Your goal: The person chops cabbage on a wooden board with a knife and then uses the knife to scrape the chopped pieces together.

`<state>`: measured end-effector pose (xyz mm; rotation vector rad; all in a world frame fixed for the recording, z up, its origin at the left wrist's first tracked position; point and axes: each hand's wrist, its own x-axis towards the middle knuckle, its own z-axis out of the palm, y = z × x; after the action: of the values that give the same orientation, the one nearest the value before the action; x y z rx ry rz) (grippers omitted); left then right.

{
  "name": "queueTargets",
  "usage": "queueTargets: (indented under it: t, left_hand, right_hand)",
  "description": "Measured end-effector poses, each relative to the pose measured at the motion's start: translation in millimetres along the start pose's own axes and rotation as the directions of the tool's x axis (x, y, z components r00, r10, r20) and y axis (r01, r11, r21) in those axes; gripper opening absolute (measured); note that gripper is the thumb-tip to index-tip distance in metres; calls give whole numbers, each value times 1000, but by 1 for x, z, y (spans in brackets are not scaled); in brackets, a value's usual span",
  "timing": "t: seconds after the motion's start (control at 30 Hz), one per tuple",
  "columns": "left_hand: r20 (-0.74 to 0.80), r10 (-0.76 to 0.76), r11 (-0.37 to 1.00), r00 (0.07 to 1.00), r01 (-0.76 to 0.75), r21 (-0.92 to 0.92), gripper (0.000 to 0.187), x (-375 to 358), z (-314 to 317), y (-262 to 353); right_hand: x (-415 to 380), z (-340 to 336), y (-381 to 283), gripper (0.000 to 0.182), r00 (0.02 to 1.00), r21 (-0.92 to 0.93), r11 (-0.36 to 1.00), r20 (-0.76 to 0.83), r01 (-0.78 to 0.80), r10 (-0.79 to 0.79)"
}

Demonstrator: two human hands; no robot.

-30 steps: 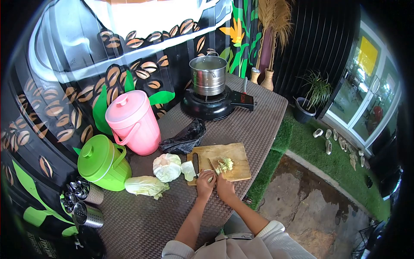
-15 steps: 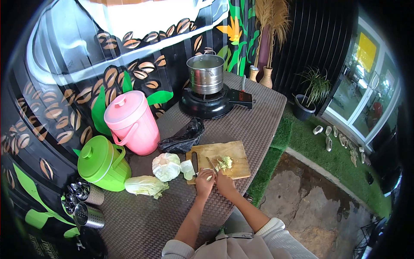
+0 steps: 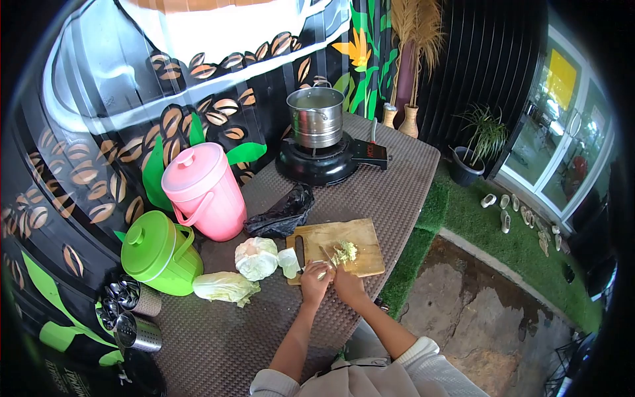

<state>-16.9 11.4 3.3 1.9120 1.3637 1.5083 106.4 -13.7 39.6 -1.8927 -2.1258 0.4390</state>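
On the wooden cutting board (image 3: pixel 365 236), my right hand (image 3: pixel 348 286) is closed around a knife (image 3: pixel 325 253), its blade pointing away from me. My left hand (image 3: pixel 314 283) sits just beside it at the board's near edge, fingers curled over a pale piece of vegetable (image 3: pixel 322 274), mostly covered by the fingers. A small heap of finely chopped pale vegetable (image 3: pixel 344 251) lies past the blade. Left of the board are a cut pale leaf piece (image 3: pixel 288 261), a round cabbage (image 3: pixel 256 259) and a long napa cabbage (image 3: pixel 226 288).
A black plastic bag (image 3: pixel 283 213) lies behind the board. A steel pot (image 3: pixel 315 119) stands on a black portable stove (image 3: pixel 317 167) at the back. To the left are a pink lidded jug (image 3: pixel 208 198), a green one (image 3: pixel 159 258) and metal cutlery holders (image 3: pixel 137 331).
Both hands stay at the board with nearly the same grip, moving only very slightly. The whole view has shifted a little; the vegetables and containers stand as before.
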Motion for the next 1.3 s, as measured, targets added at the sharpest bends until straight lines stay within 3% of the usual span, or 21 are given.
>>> queueTargets:
  t: [0.17,0.5,0.57,0.6,0.67,0.87,1.1,1.17,1.3]
  left_hand:
    - [-18,33,999,999,-33,-25,9,0,3,-4]
    - [3,13,999,1000,-14,45,7,0,3,-5]
    - [-2,95,985,995,-94,147,6,0,2,-2]
    - [-1,94,985,996,-93,148,6,1,-2,7]
    - [12,33,932,999,-35,360,8,3,-11,31]
    - [-5,32,990,999,-31,137,9,-6,1,-5]
    - [12,28,990,1000,-29,139,7,-4,-1,3]
    - [-33,126,935,991,-108,338,8,-1,-6,15]
    - [-45,38,897,998,-14,442,8,2,-11,30]
  right_hand:
    - [-20,17,-7,22,993,-17,993,-35,-116,115]
    - [-13,9,-8,22,993,88,990,-23,-113,115]
    - [-12,25,-7,24,988,81,987,-53,-140,145]
    - [-8,22,-6,24,988,82,987,-52,-140,145]
    - [3,11,-6,23,994,79,991,-2,-112,113]
    - [-7,11,0,29,994,68,992,9,-109,109]
    - [-15,4,-9,24,991,76,989,-10,-129,130]
    - [-8,-2,-8,22,996,22,996,-4,-88,88]
    - [-13,-3,-9,21,995,-12,995,10,-96,96]
